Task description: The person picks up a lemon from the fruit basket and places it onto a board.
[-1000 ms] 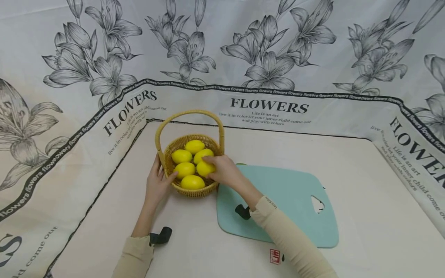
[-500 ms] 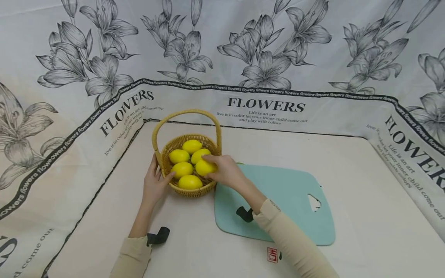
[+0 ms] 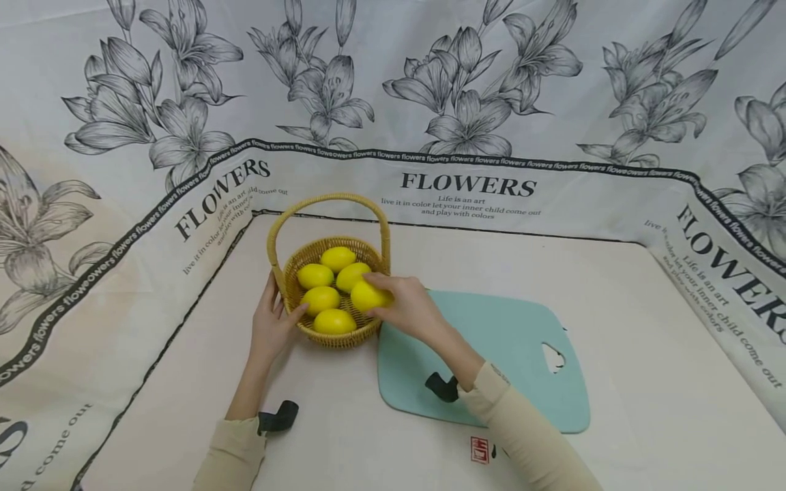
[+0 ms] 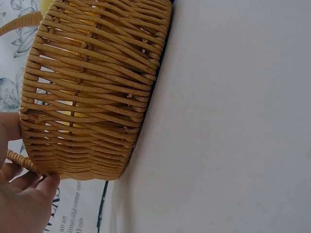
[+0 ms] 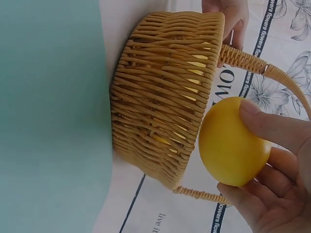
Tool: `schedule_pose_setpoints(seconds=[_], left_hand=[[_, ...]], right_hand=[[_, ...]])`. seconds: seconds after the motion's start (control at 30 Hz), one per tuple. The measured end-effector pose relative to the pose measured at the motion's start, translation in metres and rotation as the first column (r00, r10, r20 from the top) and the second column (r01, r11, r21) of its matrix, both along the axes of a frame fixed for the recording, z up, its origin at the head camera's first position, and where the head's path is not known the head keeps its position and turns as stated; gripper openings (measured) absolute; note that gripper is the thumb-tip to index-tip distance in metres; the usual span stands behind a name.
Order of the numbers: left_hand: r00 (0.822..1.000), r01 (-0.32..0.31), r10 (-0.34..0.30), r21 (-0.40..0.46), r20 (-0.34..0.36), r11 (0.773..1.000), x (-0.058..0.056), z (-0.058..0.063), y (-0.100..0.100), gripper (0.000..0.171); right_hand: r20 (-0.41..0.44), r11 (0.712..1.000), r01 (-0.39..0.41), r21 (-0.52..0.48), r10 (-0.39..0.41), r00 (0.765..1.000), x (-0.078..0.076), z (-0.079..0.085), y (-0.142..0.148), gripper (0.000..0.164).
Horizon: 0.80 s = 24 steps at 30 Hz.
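A wicker basket (image 3: 344, 339) with a tall arched handle stands at the left of the table and contains several yellow lemons (image 3: 334, 322). My left hand (image 3: 273, 327) grips the basket's left side, thumb over the rim and fingers around the outside near the handle's foot. In the left wrist view the fingertips (image 4: 48, 187) press against the weave. Between thumb and fingers, my right hand (image 3: 413, 310) holds one lemon (image 5: 233, 143). The right wrist view shows that lemon just above the basket's rim, outside the weave.
A light teal cutting board (image 3: 491, 341) with a cut-out grip hole lies right of the basket, under my right forearm. A red printed stamp mark (image 3: 479, 450) is on the pale tabletop in front. White flower-printed cloth (image 3: 467, 102) surrounds the table's back and sides.
My right hand has lifted the lemon up slightly and moved it toward the right, over the basket's rim. The left hand keeps its grip on the basket. The head view has shifted a little.
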State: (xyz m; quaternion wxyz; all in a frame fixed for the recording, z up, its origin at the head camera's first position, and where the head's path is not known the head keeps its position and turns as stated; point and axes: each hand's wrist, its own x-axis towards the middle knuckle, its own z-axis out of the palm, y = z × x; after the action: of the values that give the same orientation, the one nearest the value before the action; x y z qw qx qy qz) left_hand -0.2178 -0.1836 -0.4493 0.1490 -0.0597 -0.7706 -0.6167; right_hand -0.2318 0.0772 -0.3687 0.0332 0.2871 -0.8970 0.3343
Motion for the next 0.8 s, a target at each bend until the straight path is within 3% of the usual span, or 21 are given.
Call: schedule_pose_setpoints(seconds=[0.3, 0.6, 0.8], left_hand=[[1.0, -0.018, 0.018, -0.026, 0.018, 0.999, 0.0, 0.001, -0.001, 0.09], [0.999, 0.003, -0.002, -0.015, 0.038, 1.0, 0.014, 0.027, 0.007, 0.088], [0.999, -0.006, 0.007, -0.005, 0.047, 1.0, 0.006, 0.014, 0.003, 0.089]], right_hand=[[-0.049, 0.999, -0.003, -0.036, 0.001, 0.999, 0.005, 0.002, 0.013, 0.06], [-0.056, 0.999, 0.018, -0.048, -0.021, 0.998, 0.009, 0.0, 0.024, 0.06], [-0.077, 0.997, 0.044, -0.061, -0.049, 0.996, 0.009, -0.003, 0.032, 0.061]])
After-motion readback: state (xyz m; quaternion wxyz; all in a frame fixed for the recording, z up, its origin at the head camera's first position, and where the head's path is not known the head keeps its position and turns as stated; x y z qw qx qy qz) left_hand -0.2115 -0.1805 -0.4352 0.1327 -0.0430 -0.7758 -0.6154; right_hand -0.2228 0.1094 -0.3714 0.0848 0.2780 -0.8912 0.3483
